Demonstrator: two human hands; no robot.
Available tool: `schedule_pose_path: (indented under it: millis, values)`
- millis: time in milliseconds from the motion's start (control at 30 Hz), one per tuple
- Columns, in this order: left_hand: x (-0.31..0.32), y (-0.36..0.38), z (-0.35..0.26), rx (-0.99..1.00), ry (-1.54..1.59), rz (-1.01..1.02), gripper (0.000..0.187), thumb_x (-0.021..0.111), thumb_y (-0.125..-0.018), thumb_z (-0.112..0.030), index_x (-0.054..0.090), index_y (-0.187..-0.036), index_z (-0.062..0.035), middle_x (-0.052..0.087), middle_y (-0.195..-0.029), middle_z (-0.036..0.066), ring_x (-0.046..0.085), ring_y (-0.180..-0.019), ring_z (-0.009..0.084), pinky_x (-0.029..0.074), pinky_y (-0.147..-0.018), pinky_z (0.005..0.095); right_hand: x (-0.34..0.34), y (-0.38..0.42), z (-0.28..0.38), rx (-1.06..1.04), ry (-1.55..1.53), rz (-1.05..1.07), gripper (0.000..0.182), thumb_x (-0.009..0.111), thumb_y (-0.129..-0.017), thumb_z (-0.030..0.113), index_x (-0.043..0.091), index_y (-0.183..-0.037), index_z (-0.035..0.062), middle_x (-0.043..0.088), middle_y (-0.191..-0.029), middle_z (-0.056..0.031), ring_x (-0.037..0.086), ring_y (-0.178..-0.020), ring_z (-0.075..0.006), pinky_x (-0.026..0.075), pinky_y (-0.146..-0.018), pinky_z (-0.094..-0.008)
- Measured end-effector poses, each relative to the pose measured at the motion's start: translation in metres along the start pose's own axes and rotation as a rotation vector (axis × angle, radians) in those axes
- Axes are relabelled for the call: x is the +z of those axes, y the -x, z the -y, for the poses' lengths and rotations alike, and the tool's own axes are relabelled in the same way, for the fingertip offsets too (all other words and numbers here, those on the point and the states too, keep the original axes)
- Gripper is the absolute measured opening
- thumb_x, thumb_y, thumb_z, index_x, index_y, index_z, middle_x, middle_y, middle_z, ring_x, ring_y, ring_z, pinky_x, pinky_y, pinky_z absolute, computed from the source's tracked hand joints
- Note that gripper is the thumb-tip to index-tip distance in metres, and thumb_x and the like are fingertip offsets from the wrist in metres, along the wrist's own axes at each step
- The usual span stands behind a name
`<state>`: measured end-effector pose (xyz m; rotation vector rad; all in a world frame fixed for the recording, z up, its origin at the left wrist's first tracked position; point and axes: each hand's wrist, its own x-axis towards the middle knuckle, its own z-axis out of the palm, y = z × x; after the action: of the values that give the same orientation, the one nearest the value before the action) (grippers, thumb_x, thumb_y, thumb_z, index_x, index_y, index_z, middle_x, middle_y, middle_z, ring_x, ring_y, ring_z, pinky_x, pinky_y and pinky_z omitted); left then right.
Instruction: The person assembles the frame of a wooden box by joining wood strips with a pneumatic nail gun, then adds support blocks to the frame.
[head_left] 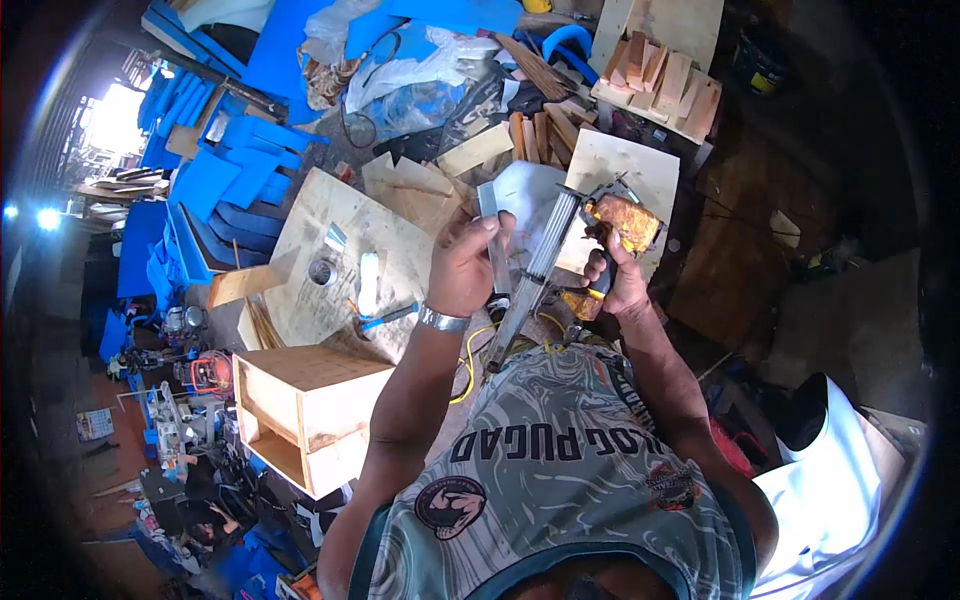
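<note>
My right hand (626, 278) is wrapped round the handle of a worn yellow and black nail gun (627, 222). Its long metal magazine (553, 238) slants down toward my shirt. To the left of the magazine, my left hand (468, 262) pinches a thin grey strip of nails or staples (496, 245) between thumb and fingers. The strip stands roughly upright, apart from the gun. Below my left wrist, a hammer with a blue handle (390, 317) lies on a pale wooden board (300, 240), near a white bottle (369, 285) and a small round tin (322, 272).
An open-fronted wooden cabinet (315, 410) stands at my left. Blue foam pieces (215, 180) pile up beyond the board. Wood blocks (665, 80) are stacked at the far right. A yellow hose (466, 365) runs by my legs. White sheet material (830, 490) leans at lower right.
</note>
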<state>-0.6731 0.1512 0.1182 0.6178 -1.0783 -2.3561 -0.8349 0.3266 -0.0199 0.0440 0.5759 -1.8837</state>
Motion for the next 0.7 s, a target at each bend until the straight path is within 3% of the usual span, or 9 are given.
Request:
schedule_pose_path:
  millis: [167,267,367,467,600,700]
  values:
    - [0.012,0.021,-0.004,0.074,0.061,0.172,0.023,0.067,-0.088,-0.008,0.062,-0.11,-0.0049,0.064,-0.092,0.006,0.058,-0.084,0.0176,0.048,-0.075,0.0328,-0.001,0.0,-0.002,0.023,0.021,0.011,0.034,0.063,-0.093,0.047,0.053,-0.108,0.0175,0.052,-0.066,0.001,0.054,-0.059,-0.0161,0.05,-0.061,-0.0361]
    - [0.0,0.024,0.004,0.12,0.069,0.222,0.022,0.063,-0.091,-0.007,0.061,-0.113,-0.0055,0.065,-0.092,0.006,0.059,-0.085,0.0188,0.049,-0.077,0.0338,0.0,-0.001,-0.001,0.029,0.038,0.032,0.035,0.063,-0.093,0.047,0.053,-0.109,0.0174,0.052,-0.066,0.0011,0.054,-0.059,-0.0159,0.05,-0.062,-0.0361]
    - [0.008,0.027,0.002,0.089,0.042,0.11,0.02,0.059,-0.095,-0.008,0.062,-0.115,-0.0053,0.066,-0.092,0.007,0.061,-0.092,0.0187,0.05,-0.083,0.0361,0.001,-0.001,-0.002,0.03,0.035,0.027,0.035,0.064,-0.093,0.047,0.053,-0.11,0.018,0.051,-0.066,0.0015,0.054,-0.058,-0.0154,0.05,-0.062,-0.0361]
    - [-0.007,0.023,-0.002,-0.078,-0.373,0.059,0.022,0.058,-0.097,-0.011,0.059,-0.116,0.0005,0.064,-0.087,0.006,0.063,-0.077,0.0163,0.052,-0.07,0.0284,-0.003,-0.001,-0.001,0.009,0.053,0.007,0.035,0.064,-0.092,0.047,0.053,-0.109,0.0185,0.05,-0.066,0.0021,0.053,-0.059,-0.0151,0.05,-0.061,-0.0357]
    - [-0.048,0.028,-0.002,-0.176,-0.943,0.079,0.023,0.057,-0.097,-0.008,0.062,-0.116,0.0032,0.065,-0.088,0.007,0.064,-0.076,0.0128,0.054,-0.072,0.027,-0.008,0.0,0.003,0.006,-0.001,-0.005,0.035,0.066,-0.091,0.048,0.054,-0.104,0.018,0.049,-0.067,0.0026,0.052,-0.06,-0.0143,0.049,-0.062,-0.0356]
    - [-0.049,0.026,-0.01,0.018,-1.318,0.202,0.024,0.062,-0.095,-0.012,0.064,-0.115,0.0,0.069,-0.088,0.008,0.066,-0.075,0.0146,0.052,-0.07,0.0276,-0.018,-0.002,0.005,0.004,-0.019,-0.026,0.034,0.066,-0.091,0.049,0.056,-0.1,0.0182,0.05,-0.067,0.0027,0.053,-0.061,-0.014,0.049,-0.062,-0.0349]
